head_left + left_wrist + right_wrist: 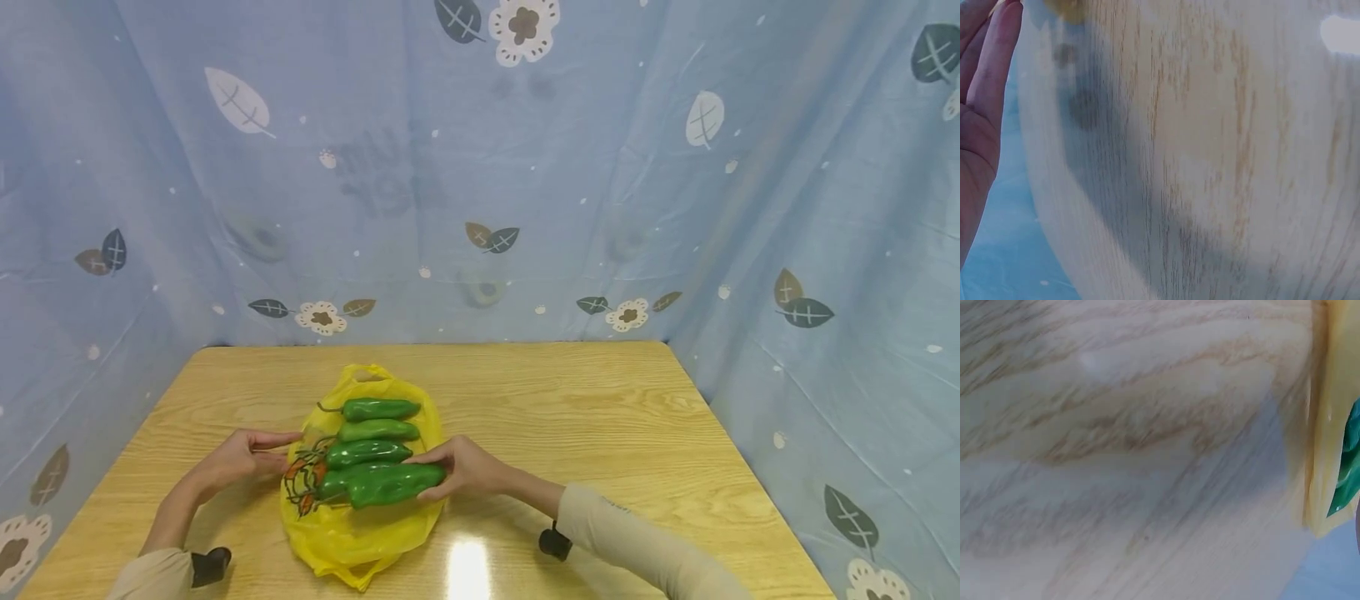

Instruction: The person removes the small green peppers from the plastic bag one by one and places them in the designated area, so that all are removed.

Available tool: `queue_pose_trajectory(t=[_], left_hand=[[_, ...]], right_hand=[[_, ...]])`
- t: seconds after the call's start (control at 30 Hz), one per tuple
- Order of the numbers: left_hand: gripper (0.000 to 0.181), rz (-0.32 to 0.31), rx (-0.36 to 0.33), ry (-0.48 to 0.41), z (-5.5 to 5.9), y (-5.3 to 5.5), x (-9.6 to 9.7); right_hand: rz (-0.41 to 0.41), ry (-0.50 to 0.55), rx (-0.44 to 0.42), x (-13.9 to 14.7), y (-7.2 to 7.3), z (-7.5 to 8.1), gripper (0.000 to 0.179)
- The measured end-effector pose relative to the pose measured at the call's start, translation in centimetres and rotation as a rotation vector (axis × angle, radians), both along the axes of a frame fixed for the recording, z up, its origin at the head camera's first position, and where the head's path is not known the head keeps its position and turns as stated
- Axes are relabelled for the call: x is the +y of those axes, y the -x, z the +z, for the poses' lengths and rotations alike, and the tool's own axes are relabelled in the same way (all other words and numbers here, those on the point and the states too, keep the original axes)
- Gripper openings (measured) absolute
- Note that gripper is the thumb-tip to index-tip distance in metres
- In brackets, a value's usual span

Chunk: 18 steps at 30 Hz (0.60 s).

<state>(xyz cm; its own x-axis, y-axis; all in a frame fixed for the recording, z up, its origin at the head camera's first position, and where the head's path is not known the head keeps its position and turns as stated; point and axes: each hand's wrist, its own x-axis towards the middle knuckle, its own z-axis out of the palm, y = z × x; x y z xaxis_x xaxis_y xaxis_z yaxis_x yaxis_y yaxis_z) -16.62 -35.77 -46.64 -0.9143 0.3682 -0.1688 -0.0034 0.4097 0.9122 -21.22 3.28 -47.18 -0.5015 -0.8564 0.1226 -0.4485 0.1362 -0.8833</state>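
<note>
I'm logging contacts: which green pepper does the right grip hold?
The frontmost green pepper; the right grip pinches one end. The others lie farther back.

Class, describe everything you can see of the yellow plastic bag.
The yellow plastic bag looks thin, glossy and creased. It lies spread out on the wooden table, left of centre in the head view, with handle loops at its far and near ends. Long green peppers lie across it; the left hand seems to touch its left edge.
</note>
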Motion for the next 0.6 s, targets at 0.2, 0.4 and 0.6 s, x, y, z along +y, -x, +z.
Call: queue_pose_trajectory(t=[0.2, 0.4, 0.6], left_hand=[[0.058, 0.01, -0.018, -0.01, 0.0, -0.1, 0.0], [0.059, 0.016, -0.03, -0.023, 0.0, -0.2, -0.2], [0.058, -0.002, -0.013, -0.033, 0.0, -0.2, -0.1]], right_hand=[[0.0, 0.027, -0.068, 1.2, 0.4, 0.3, 0.048], [-0.007, 0.027, -0.064, 2.4, 1.0, 0.4, 0.047], [-0.016, 0.036, -0.05, 3.9, 1.5, 1.5, 0.045]])
